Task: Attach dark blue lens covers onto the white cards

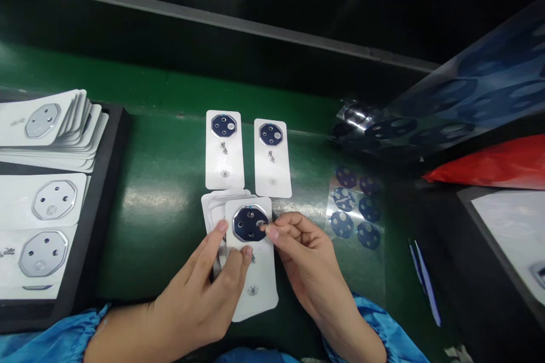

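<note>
My left hand [208, 289] grips a small stack of white cards, thumb on the top card [255, 272]. That card carries an octagonal frame with a dark blue round sticker [250, 223] inside it. My right hand [304, 255] pinches at the sticker's right edge with thumb and forefinger. Two finished white cards [224, 150] [272, 157] with blue stickers lie flat on the green surface just beyond my hands.
A black tray [111, 193] at left holds stacks of white cards with bare silver octagonal frames [46, 125]. A clear sheet of blue round stickers [355, 207] lies right of my hands. Larger film sheets [468, 102], a red object [498, 167] and another tray [511, 232] sit at right.
</note>
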A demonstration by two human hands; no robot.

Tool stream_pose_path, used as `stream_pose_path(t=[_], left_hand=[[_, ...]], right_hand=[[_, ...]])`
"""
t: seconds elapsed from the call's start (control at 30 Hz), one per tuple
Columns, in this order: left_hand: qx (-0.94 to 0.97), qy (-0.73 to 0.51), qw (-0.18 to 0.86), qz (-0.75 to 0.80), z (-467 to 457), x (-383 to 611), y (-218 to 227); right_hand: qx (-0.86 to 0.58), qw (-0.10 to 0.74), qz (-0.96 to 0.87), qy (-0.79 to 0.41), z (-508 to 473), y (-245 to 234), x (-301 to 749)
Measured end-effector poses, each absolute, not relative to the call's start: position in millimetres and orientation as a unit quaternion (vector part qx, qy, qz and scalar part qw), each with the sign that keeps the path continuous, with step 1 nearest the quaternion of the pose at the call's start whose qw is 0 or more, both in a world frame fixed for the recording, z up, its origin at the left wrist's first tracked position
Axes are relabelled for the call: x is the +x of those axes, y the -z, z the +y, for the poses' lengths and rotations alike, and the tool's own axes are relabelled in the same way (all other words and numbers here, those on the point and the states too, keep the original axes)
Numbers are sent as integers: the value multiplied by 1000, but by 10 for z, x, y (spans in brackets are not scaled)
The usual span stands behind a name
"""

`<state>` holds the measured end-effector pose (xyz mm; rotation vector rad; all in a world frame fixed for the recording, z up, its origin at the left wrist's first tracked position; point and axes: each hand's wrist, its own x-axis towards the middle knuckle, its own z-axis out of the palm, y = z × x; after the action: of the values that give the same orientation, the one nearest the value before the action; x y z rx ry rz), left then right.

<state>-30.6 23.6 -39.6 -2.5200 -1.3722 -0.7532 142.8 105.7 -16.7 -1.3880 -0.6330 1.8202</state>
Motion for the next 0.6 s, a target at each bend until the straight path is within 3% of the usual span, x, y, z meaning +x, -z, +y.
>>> stream_pose_path(t=[0.27, 0.5, 0.6], left_hand=[[-846, 217, 80, -480, 230, -310, 381], [-855, 193, 69, -476, 230, -321, 366], [-858, 180, 74, -476, 211, -327, 378]], right_hand=[[-534, 391, -374, -650, 1021, 230, 1420], [-446, 383, -798, -130, 998, 285, 1395], [-501, 360, -784, -67, 1054, 288, 1389]])
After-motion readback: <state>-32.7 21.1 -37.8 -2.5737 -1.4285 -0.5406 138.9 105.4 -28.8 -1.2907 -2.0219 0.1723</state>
